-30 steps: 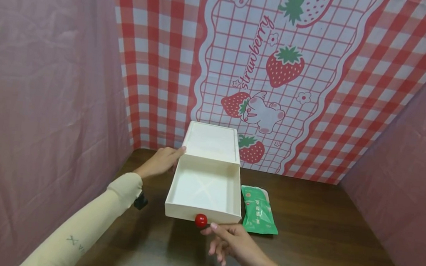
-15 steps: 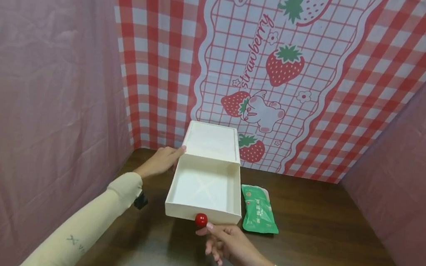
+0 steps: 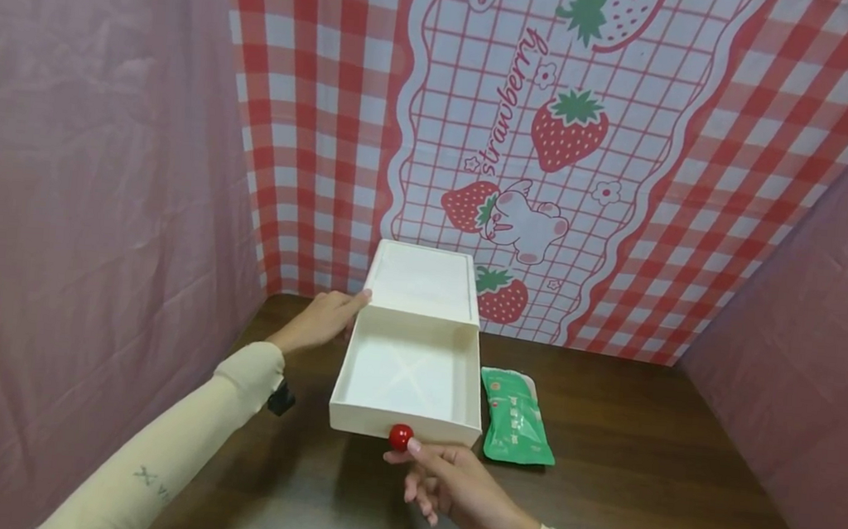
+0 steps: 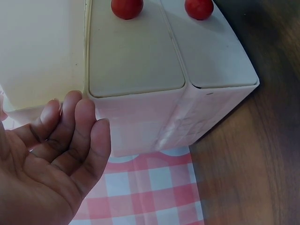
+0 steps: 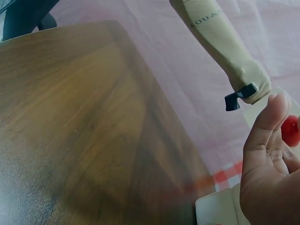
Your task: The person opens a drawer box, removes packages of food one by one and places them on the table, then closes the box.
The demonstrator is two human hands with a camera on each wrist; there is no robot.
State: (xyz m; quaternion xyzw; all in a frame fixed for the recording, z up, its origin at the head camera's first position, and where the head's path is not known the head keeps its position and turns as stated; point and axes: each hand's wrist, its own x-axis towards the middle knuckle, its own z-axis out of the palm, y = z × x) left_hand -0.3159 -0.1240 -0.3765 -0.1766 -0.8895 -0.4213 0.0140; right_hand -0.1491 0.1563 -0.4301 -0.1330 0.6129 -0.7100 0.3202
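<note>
A white desktop drawer cabinet [image 3: 423, 279] stands against the back cloth, its top drawer [image 3: 404, 371] pulled far out with nothing inside. Two lower drawers with red knobs are closed in the left wrist view. My left hand [image 3: 321, 321] rests on the cabinet's left side, thumb at the top edge; its loosely bent fingertips [image 4: 84, 110] lie by the front edge. At the drawer front my right hand [image 3: 462, 492] pinches the round red drawer knob [image 3: 400, 436], thumb on its right, index finger beneath, other fingers loosely bent.
A green packet [image 3: 518, 417] lies on the brown wooden table [image 3: 625, 463], right of the drawer. Behind is a red checked strawberry cloth [image 3: 523, 139]. Pink cloths hang at the left [image 3: 101, 189] and right [image 3: 821, 346]. A black wrist mount [image 3: 280, 400] hangs under the left cuff.
My right hand has shifted slightly left, bringing its thumb and index finger around the red knob. The drawer and my left hand have stayed in place.
</note>
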